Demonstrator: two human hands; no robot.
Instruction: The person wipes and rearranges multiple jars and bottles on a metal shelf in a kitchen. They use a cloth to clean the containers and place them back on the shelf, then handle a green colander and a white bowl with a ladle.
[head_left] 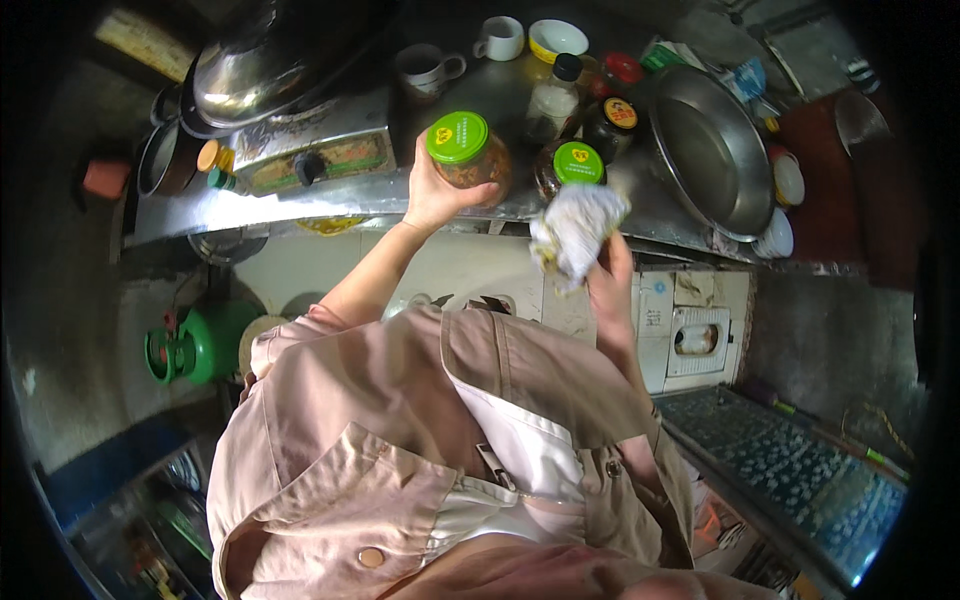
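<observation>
My left hand is wrapped round a glass jar with a green lid and dark reddish-brown contents. The jar stands upright, tilted slightly, at the counter's front edge. In my right hand is a crumpled whitish cloth with yellowish stains, held just in front of the counter and smeared by motion. Directly behind the cloth stands a second green-lidded jar, its lower part covered by the cloth. A dark jar with an orange-and-black lid and a black-capped clear bottle are close behind it.
To the right on the metal counter lies a wide steel basin. A gas stove carrying a big pot takes up the left. Two mugs and a yellow bowl stand at the back. A green gas cylinder is below left.
</observation>
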